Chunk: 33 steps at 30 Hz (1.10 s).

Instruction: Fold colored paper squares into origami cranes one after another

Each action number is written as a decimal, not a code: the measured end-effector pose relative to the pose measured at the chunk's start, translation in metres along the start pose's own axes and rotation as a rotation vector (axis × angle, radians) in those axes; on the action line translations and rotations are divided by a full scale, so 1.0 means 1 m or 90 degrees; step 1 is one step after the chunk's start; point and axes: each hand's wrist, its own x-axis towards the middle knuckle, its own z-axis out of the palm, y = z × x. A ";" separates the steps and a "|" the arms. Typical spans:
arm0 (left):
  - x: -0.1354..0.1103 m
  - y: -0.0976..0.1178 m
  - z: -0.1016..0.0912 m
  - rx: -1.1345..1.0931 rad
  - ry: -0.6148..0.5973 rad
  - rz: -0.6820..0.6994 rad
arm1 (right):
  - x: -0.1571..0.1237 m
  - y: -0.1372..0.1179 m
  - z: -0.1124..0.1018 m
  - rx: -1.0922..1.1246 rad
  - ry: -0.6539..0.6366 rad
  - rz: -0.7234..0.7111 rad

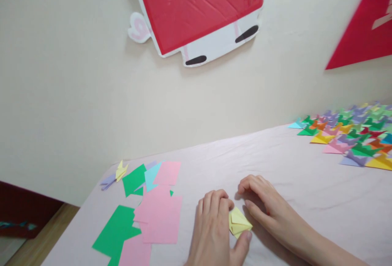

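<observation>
A folded piece of yellow paper [237,222] lies on the cloth-covered surface, with creased flaps showing on top. My left hand [214,229] holds it down from the left, thumb at its lower right edge and curled fingers by its upper left side, hiding part of it. Just to the right hovers my right hand [269,207], fingers bent and thumb apart from them, with nothing visible between them.
Pink sheets [162,219], green sheets [114,231] and a light blue sheet [151,176] overlap at left. Beyond them lie yellow [121,171] and purple [108,181] folded pieces. Many colourful folded paper figures [364,135] stand in rows at right, along the wall [92,94].
</observation>
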 end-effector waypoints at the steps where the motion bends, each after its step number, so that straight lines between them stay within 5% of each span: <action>1: -0.001 -0.001 0.002 0.014 0.013 0.007 | 0.000 0.000 0.000 0.000 -0.001 0.001; 8: -0.004 -0.005 0.007 -0.059 0.040 0.018 | 0.000 -0.002 0.000 -0.003 -0.001 0.014; 14: 0.004 -0.008 0.002 -0.388 0.084 -0.167 | -0.001 -0.009 -0.006 0.003 -0.079 -0.028; 19: 0.008 -0.009 -0.001 -0.480 0.097 -0.174 | -0.001 -0.006 -0.001 0.051 -0.117 -0.040; 26: 0.013 -0.003 -0.004 -0.375 0.103 -0.065 | 0.001 0.002 -0.001 0.088 -0.041 -0.159; 29: 0.011 -0.005 -0.005 -0.275 0.126 -0.062 | 0.000 0.002 -0.005 -0.005 -0.015 -0.221; 33: 0.002 -0.010 -0.004 -0.088 0.100 0.048 | 0.001 0.003 -0.005 -0.149 -0.036 -0.233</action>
